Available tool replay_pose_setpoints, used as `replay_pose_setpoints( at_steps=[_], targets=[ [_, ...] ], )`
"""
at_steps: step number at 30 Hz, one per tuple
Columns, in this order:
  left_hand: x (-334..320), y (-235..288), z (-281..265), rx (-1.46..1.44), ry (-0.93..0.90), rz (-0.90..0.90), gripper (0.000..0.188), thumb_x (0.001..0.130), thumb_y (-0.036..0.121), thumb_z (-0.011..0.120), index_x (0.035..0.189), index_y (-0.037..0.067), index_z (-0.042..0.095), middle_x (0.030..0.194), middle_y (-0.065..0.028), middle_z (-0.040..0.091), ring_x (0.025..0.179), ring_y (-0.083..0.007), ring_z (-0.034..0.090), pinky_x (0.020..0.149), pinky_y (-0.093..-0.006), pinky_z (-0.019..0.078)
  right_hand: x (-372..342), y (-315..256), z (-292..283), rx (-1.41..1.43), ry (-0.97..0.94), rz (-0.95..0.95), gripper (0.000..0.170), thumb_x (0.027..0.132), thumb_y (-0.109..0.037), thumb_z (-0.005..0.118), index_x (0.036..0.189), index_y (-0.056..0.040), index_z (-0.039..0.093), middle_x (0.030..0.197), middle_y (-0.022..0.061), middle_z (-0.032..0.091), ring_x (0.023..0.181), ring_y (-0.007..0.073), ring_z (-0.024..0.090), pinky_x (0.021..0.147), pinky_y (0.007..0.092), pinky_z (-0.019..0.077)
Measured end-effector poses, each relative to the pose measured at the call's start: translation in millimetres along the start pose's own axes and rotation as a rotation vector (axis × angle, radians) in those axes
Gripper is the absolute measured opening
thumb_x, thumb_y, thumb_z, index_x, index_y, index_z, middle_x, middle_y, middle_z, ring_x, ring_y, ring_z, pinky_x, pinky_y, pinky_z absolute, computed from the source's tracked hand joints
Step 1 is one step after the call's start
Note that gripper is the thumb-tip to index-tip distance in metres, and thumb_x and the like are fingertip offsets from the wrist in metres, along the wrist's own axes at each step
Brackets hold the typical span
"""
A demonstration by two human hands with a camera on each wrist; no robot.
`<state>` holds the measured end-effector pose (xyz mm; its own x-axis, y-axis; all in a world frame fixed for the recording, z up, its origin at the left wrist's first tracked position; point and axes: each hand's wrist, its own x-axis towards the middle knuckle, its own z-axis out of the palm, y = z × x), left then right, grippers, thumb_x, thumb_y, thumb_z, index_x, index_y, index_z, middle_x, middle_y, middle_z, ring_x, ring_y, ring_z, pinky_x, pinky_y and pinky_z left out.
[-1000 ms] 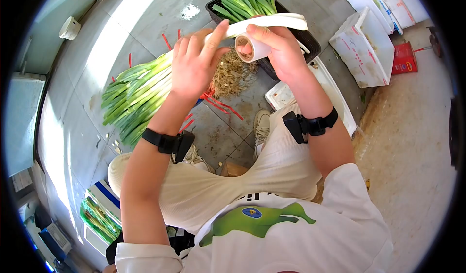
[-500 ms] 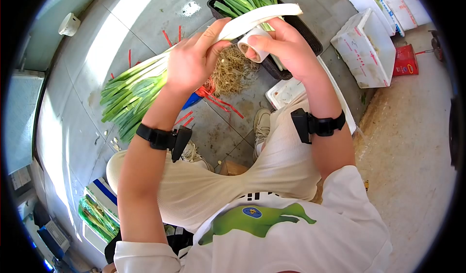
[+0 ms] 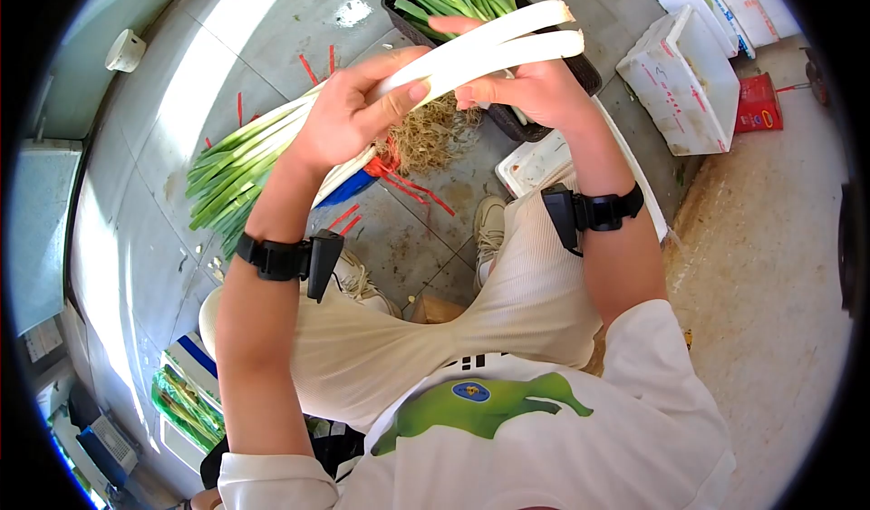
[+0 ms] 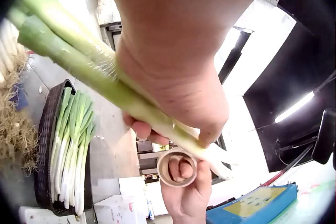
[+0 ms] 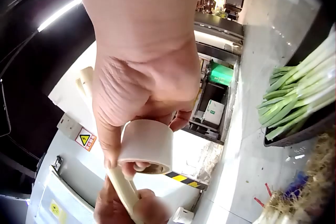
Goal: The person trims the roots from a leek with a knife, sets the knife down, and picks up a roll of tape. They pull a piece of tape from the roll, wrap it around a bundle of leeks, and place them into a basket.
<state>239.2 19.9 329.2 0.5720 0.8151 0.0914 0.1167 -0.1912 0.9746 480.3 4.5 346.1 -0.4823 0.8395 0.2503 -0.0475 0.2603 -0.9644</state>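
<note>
My left hand (image 3: 353, 107) grips long green onions (image 3: 471, 52), their white ends pointing right and fanned slightly apart. Shiny clear film (image 4: 106, 68) wraps part of the stalks in the left wrist view. My right hand (image 3: 553, 93) holds a roll of tape (image 5: 148, 139), with fingers passed through its core. Its thumb lies along a white stalk in the right wrist view. From the head, the stalks largely hide the roll. Below my left hand, a pile of green onions (image 3: 231, 170) lies on the floor, leaves to the left, roots (image 3: 435, 139) to the right.
A dark basket (image 3: 584, 71) with more green onions stands beyond my right hand. White foam boxes (image 3: 680, 84) and a red box (image 3: 758, 104) are at the far right. Red strips (image 3: 412, 188) lie near the roots. A white foam lid (image 3: 530, 166) rests beside my right leg.
My left hand has shifted slightly down and left along with the green onions. Their white ends have spread into two. The tape roll, visible earlier from the head, has gone behind the stalks.
</note>
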Motion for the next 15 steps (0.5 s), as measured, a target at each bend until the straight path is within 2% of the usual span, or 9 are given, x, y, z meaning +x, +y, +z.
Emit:
replay_pose_setpoints(
  at_steps=[2, 4, 5, 7, 8, 10, 11, 13, 15],
  targets=[
    [0, 2, 2, -0.032, -0.024, -0.019, 0.045, 0.088, 0.027, 0.076, 0.126, 0.006, 0.064, 0.097, -0.0074, 0.070, 0.083, -0.0115, 0.062, 0.075, -0.0288, 0.0494, 1, 1, 5, 0.084, -0.011, 0.017, 0.052, 0.088, -0.008, 0.073, 0.135, 0.0032, 0.053, 0.100, 0.0101, 0.068, 0.077, 0.0125, 0.065, 0.067, 0.0264, 0.0556],
    [1, 2, 6, 0.321, -0.008, 0.125, 0.048, 0.083, 0.029, 0.080, 0.123, 0.008, 0.064, 0.095, -0.0071, 0.069, 0.080, -0.0149, 0.063, 0.071, -0.0311, 0.0501, 2, 2, 8, 0.158, -0.006, 0.017, 0.047, 0.087, -0.009, 0.074, 0.129, 0.0039, 0.056, 0.097, 0.0100, 0.067, 0.072, 0.0132, 0.065, 0.064, 0.0266, 0.0547],
    [2, -3, 8, 0.320, -0.006, 0.124, 0.048, 0.083, 0.029, 0.080, 0.123, 0.008, 0.064, 0.095, -0.0071, 0.069, 0.080, -0.0149, 0.063, 0.071, -0.0311, 0.0501, 2, 1, 9, 0.158, -0.007, 0.018, 0.047, 0.087, -0.009, 0.074, 0.129, 0.0039, 0.056, 0.097, 0.0100, 0.067, 0.072, 0.0132, 0.065, 0.064, 0.0266, 0.0547],
    [5, -13, 14, 0.281, 0.153, 0.053, 0.048, 0.082, 0.027, 0.081, 0.123, 0.012, 0.062, 0.096, -0.0074, 0.068, 0.081, -0.0197, 0.066, 0.070, -0.0340, 0.0519, 3, -2, 11, 0.106, 0.115, 0.028, 0.043, 0.088, -0.009, 0.073, 0.125, 0.0045, 0.057, 0.095, 0.0093, 0.067, 0.071, 0.0127, 0.065, 0.062, 0.0256, 0.0530],
    [5, -18, 18, 0.280, 0.154, 0.052, 0.048, 0.082, 0.027, 0.081, 0.123, 0.012, 0.062, 0.096, -0.0074, 0.068, 0.081, -0.0197, 0.066, 0.070, -0.0340, 0.0519, 3, -3, 12, 0.106, 0.114, 0.029, 0.043, 0.088, -0.009, 0.073, 0.125, 0.0045, 0.057, 0.095, 0.0093, 0.067, 0.071, 0.0127, 0.065, 0.062, 0.0256, 0.0530],
    [6, -17, 27, 0.276, 0.325, 0.245, 0.049, 0.084, 0.026, 0.079, 0.126, 0.015, 0.059, 0.097, -0.0073, 0.067, 0.081, -0.0231, 0.067, 0.069, -0.0356, 0.0534, 4, -4, 14, 0.086, 0.176, 0.042, 0.040, 0.089, -0.011, 0.072, 0.123, 0.0040, 0.057, 0.094, 0.0081, 0.067, 0.069, 0.0119, 0.065, 0.059, 0.0242, 0.0519],
    [8, -19, 30, 0.276, 0.325, 0.245, 0.049, 0.084, 0.026, 0.079, 0.126, 0.015, 0.059, 0.097, -0.0073, 0.067, 0.081, -0.0231, 0.067, 0.069, -0.0356, 0.0534, 4, -5, 14, 0.076, 0.208, 0.048, 0.039, 0.090, -0.012, 0.071, 0.122, 0.0038, 0.057, 0.093, 0.0075, 0.067, 0.068, 0.0114, 0.064, 0.058, 0.0235, 0.0514],
    [14, -21, 32, 0.434, 0.445, 0.551, 0.044, 0.085, 0.024, 0.077, 0.125, 0.016, 0.061, 0.098, -0.0091, 0.068, 0.081, -0.0269, 0.068, 0.069, -0.0361, 0.0543, 4, -2, 15, 0.083, 0.223, 0.028, 0.039, 0.090, -0.013, 0.071, 0.123, 0.0030, 0.056, 0.093, 0.0075, 0.067, 0.067, 0.0112, 0.064, 0.058, 0.0234, 0.0510],
    [15, -21, 32, 0.422, 0.443, 0.548, 0.042, 0.086, 0.024, 0.076, 0.125, 0.016, 0.062, 0.099, -0.0095, 0.068, 0.080, -0.0276, 0.067, 0.069, -0.0362, 0.0543, 4, -2, 15, 0.090, 0.241, 0.007, 0.040, 0.090, -0.013, 0.070, 0.124, 0.0023, 0.056, 0.093, 0.0076, 0.067, 0.066, 0.0110, 0.064, 0.057, 0.0233, 0.0507]
  ],
)
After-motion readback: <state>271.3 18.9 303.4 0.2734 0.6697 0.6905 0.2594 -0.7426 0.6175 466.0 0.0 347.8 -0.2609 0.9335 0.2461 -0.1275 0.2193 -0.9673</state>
